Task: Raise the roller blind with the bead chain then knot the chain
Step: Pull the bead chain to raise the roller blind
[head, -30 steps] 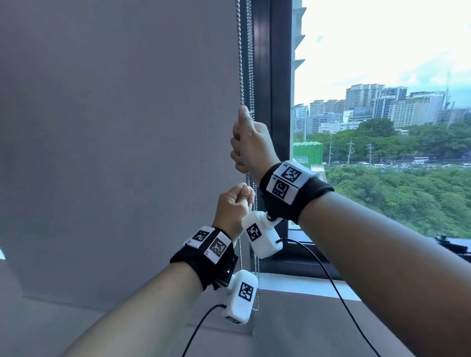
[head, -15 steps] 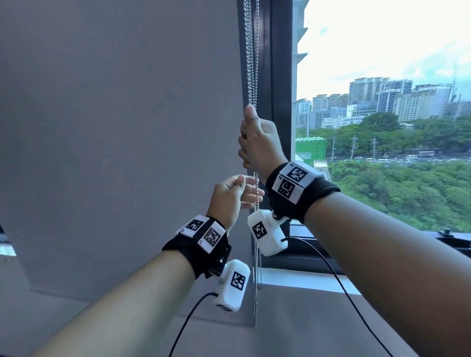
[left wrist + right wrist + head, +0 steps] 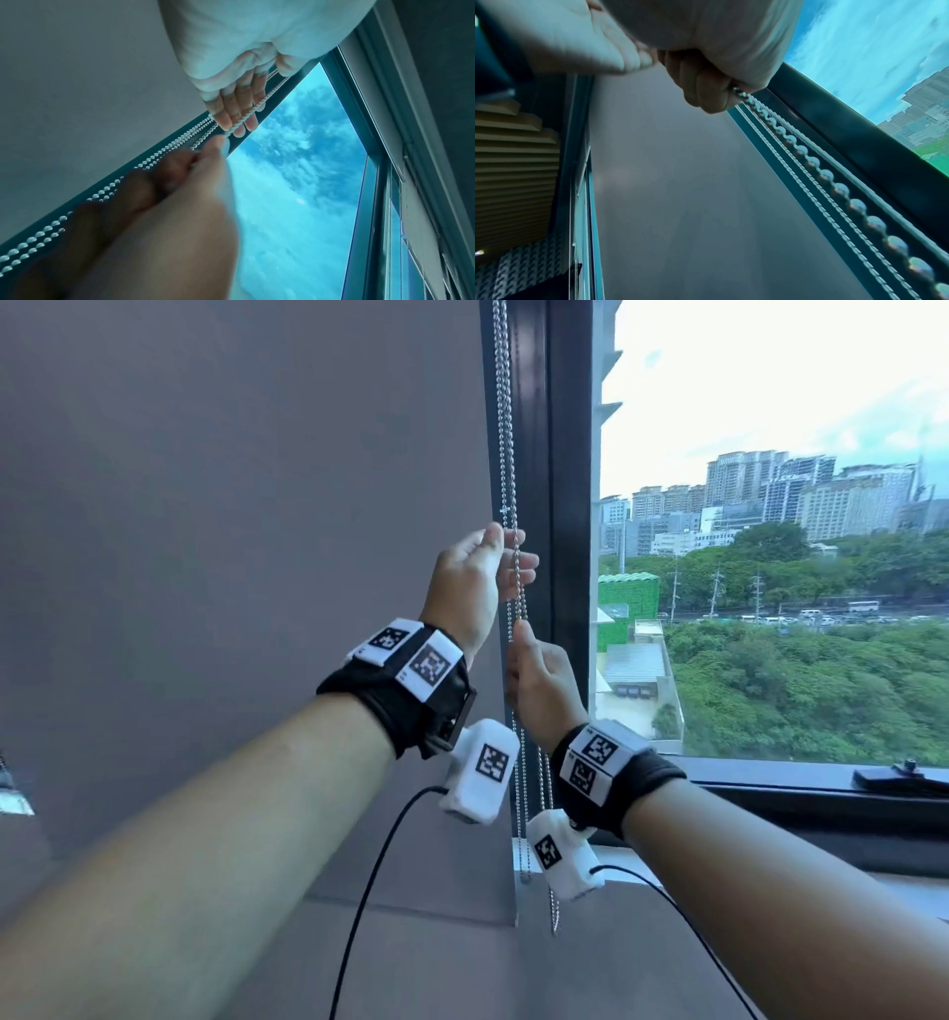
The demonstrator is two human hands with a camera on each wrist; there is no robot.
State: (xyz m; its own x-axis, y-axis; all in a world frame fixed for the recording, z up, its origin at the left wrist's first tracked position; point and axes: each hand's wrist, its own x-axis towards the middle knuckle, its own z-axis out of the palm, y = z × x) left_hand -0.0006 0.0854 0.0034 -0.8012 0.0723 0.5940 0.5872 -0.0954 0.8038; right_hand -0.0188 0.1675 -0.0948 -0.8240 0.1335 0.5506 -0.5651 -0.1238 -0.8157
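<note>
A silver bead chain (image 3: 506, 428) hangs in several strands along the right edge of the grey roller blind (image 3: 231, 557), which covers the pane on the left. My left hand (image 3: 506, 552) is raised, its thumb and straight fingers (image 3: 239, 109) lying either side of a strand without clasping it. Just below it, my right hand (image 3: 534, 670) grips the chain in a fist. In the right wrist view the beads (image 3: 839, 188) run out of its curled fingers (image 3: 706, 91). The chain's loose lower loop (image 3: 552, 906) dangles under my right wrist.
A dark window frame (image 3: 557, 454) stands right behind the chain. Right of it, bare glass shows trees and buildings. A black sill (image 3: 770, 793) carries a small dark fitting (image 3: 898, 778). The blind's bottom edge (image 3: 411, 909) hangs near the ledge. Black cables trail from both wrist cameras.
My left hand let go of the chain low down and rose above the right hand with its fingers spread. My right hand moved down while still gripping the chain.
</note>
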